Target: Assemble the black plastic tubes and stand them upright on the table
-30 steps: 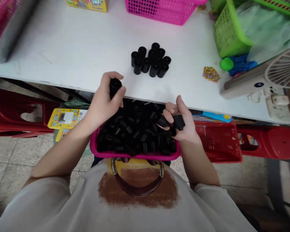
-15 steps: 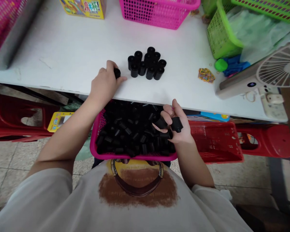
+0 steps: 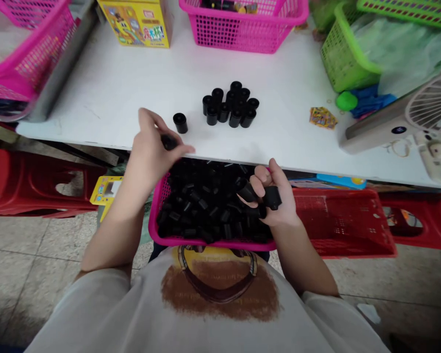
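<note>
One black cylinder (image 3: 168, 142) is in my left hand (image 3: 149, 152), fingers curled round it, probably to steer it from the side. More cylinders (image 3: 272, 197) are wedged among the bent fingers of my right hand (image 3: 284, 202), presumably so that one palm carries several; I make out at least two, perhaps three. Below and between both hands sits one pink basket (image 3: 183, 243), likely set there for a short reach; its heap (image 3: 202, 206) is too many to count. Just past my left fingers, one lone cylinder (image 3: 180, 123) stands upright on the white table (image 3: 106, 93), its flat base seeming to steady it. Farther out, ahead and between my hands, a cluster (image 3: 224, 113) stands upright, packed close, perhaps to save space; I count about eleven, some hiding others. Farthest off, beyond my left hand, is one yellow box (image 3: 135, 24), with a second pink basket (image 3: 238, 37) to its right.
</note>
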